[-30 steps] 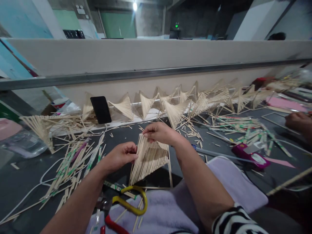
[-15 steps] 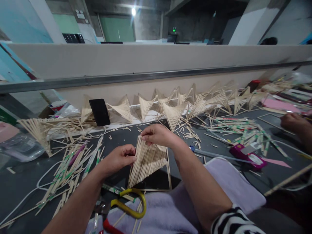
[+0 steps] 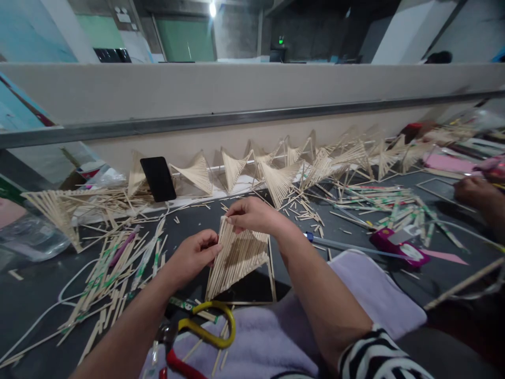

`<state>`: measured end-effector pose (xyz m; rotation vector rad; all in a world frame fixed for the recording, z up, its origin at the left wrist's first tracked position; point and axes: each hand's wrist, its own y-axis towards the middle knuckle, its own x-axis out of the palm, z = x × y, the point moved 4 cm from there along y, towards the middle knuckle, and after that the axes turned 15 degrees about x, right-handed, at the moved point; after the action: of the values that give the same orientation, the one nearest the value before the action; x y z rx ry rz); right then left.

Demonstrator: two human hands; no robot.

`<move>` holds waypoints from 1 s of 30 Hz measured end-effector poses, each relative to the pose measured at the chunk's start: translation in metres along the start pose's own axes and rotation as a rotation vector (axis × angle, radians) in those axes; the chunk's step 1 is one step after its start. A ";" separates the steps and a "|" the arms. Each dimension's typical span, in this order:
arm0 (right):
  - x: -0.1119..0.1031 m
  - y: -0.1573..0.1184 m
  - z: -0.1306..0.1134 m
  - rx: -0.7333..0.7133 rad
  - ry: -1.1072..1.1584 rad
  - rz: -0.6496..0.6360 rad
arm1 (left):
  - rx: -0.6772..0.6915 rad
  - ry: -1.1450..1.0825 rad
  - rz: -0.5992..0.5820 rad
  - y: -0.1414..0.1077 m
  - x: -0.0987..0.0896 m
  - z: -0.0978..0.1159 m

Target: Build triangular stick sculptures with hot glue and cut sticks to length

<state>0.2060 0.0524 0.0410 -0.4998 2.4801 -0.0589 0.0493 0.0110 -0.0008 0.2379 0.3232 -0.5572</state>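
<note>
Both bare forearms reach forward and inward, the left forearm [image 3: 130, 321] slanting up from the lower left and the right forearm [image 3: 315, 284] from the lower right, so that the two hands come near each other without touching. The left hand [image 3: 197, 255] sits lower, its fingers curled inward and its thumb stretched toward the right. Slightly higher and farther forward, the right hand [image 3: 249, 215] bends leftward at the wrist [image 3: 279, 226], palm down, fingertips drawn into a pinch.
</note>
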 end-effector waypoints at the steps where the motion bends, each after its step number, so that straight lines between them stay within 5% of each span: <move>1: 0.000 0.000 0.001 0.001 0.002 -0.002 | 0.012 0.035 0.009 0.000 0.000 0.000; 16: 0.001 -0.001 -0.003 0.017 0.122 -0.077 | 0.091 0.167 0.102 -0.003 0.000 0.002; 24: 0.001 0.001 -0.009 0.151 0.096 -0.153 | 0.081 0.152 0.078 -0.001 0.000 0.005; 27: -0.017 -0.015 -0.016 0.164 0.126 -0.009 | 0.098 0.152 0.072 0.000 0.000 0.003; 30: -0.044 -0.051 -0.025 0.056 0.217 0.332 | 0.096 0.117 0.069 0.002 0.000 0.000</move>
<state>0.2419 0.0197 0.0936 -0.0543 2.7322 -0.0518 0.0502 0.0123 -0.0009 0.3742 0.4001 -0.4927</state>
